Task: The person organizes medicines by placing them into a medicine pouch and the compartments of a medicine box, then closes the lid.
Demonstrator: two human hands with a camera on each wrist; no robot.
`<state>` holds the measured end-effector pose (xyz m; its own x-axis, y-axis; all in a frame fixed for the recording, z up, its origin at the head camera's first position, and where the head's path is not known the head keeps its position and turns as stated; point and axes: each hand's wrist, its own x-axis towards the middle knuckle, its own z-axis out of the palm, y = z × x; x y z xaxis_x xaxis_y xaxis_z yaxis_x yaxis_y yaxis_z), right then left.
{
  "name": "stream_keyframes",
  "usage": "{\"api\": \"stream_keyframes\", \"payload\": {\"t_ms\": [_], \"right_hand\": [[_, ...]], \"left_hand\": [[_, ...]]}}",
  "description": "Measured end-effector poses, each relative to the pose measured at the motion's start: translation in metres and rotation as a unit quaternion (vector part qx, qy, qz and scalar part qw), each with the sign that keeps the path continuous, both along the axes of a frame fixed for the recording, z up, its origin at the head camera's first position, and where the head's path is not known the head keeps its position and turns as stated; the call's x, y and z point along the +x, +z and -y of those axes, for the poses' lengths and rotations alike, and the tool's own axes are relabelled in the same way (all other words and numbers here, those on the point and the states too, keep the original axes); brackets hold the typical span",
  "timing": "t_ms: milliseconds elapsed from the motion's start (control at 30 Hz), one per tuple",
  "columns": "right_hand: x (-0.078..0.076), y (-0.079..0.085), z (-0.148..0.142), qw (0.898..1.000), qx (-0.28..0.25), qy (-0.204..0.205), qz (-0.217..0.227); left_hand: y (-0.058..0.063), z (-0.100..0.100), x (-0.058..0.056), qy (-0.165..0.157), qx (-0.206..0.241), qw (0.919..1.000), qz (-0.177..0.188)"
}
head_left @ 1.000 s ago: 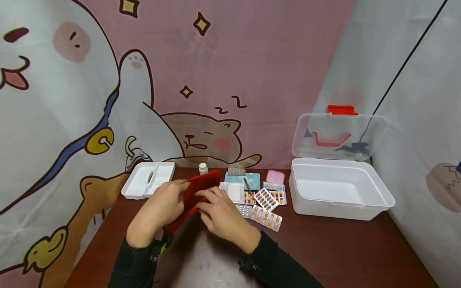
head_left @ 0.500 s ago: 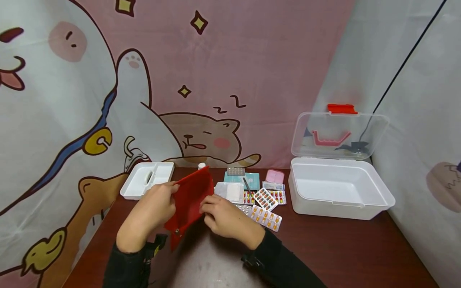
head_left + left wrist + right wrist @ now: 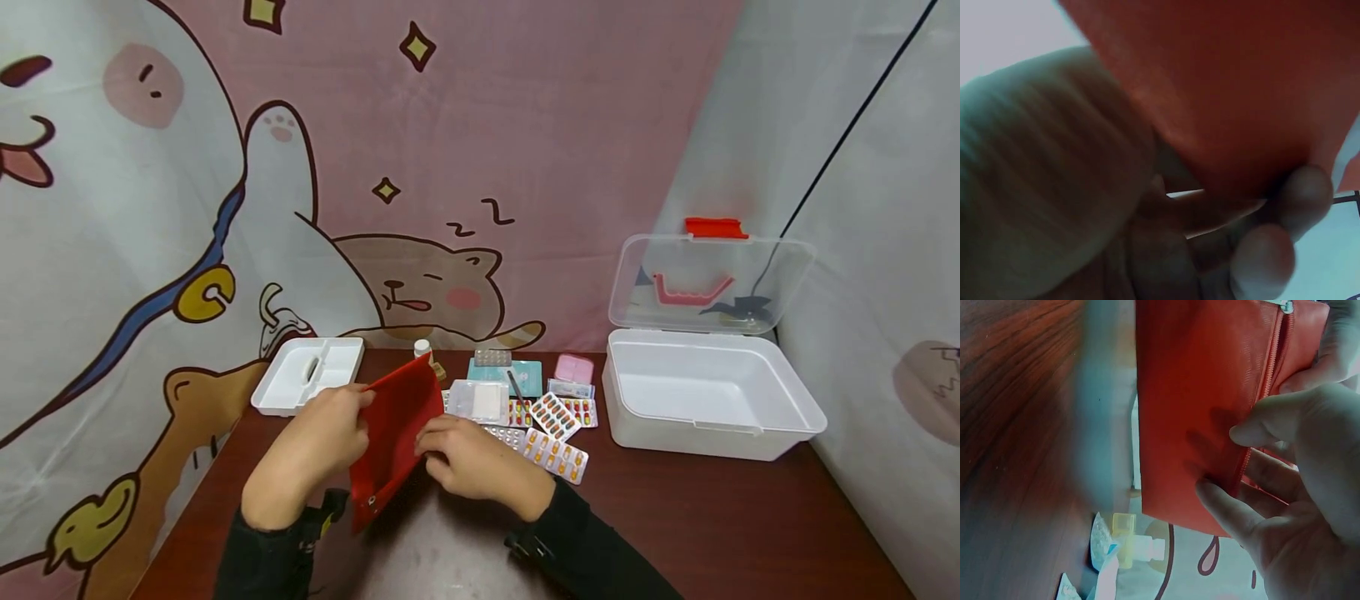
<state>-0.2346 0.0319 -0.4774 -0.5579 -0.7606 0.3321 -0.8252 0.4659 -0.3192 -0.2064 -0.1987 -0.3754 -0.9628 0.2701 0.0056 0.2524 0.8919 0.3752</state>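
Note:
A red zippered pouch [image 3: 399, 429] with a metal snap near its lower corner is held tilted above the table. My left hand [image 3: 326, 442] grips its upper left edge; in the left wrist view, the fingers curl against the red material [image 3: 1222, 81]. My right hand [image 3: 476, 462] pinches the opposite edge. In the right wrist view, the zipper [image 3: 1270, 356] runs along that edge, with the right thumb and fingers on both sides of it. The pouch's contents, if any, are hidden.
Several blister packs [image 3: 555, 454], a clear case [image 3: 480, 402], a teal packet [image 3: 528, 377] and a pink box [image 3: 573, 368] lie right of the pouch. A small white bottle [image 3: 422, 347] stands behind. A white divided tray [image 3: 281, 383] sits left, an open-lidded white bin [image 3: 712, 400] right.
The pouch has swung round so its broad face and snap show, and it hangs lower. My left hand has shifted slightly left and down; the right keeps its hold at the edge.

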Motion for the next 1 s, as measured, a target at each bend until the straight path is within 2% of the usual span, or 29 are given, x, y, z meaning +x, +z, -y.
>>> {"api": "stream_keyframes", "payload": {"t_ms": [133, 233, 367, 500, 600, 767, 867, 933, 1000], "right_hand": [[0.000, -0.001, 0.001, 1.000, 0.014, 0.000, 0.006], [0.000, -0.005, 0.000, 0.999, 0.029, -0.005, 0.013], [-0.001, -0.009, -0.001, 0.998, 0.045, -0.006, 0.031], [-0.001, -0.010, -0.001, 0.998, 0.051, -0.003, 0.047], [-0.003, -0.008, -0.002, 0.997, 0.033, 0.004, 0.066], [-0.010, 0.003, -0.015, 0.996, -0.037, 0.006, 0.086], [-0.018, 0.015, -0.035, 0.992, -0.075, -0.038, 0.089], [-0.024, 0.022, -0.051, 0.988, -0.087, -0.092, 0.090], [-0.030, 0.026, -0.069, 0.979, -0.086, -0.162, 0.091]], "left_hand": [[0.000, 0.002, -0.002, -0.001, -0.001, 1.0000, 0.001], [-0.003, 0.004, -0.006, 0.009, -0.002, 0.9998, 0.019], [-0.007, 0.006, -0.010, 0.023, -0.010, 0.9994, 0.026], [-0.011, 0.004, -0.013, 0.008, -0.008, 0.9994, 0.034], [-0.013, 0.001, -0.014, -0.007, -0.011, 0.9993, 0.035], [-0.015, -0.001, -0.013, -0.023, -0.014, 0.9994, 0.020], [-0.015, -0.001, -0.012, -0.028, -0.012, 0.9995, 0.013], [-0.015, 0.000, -0.013, -0.029, -0.011, 0.9995, 0.010], [-0.015, 0.001, -0.014, -0.029, -0.012, 0.9995, 0.005]]}}
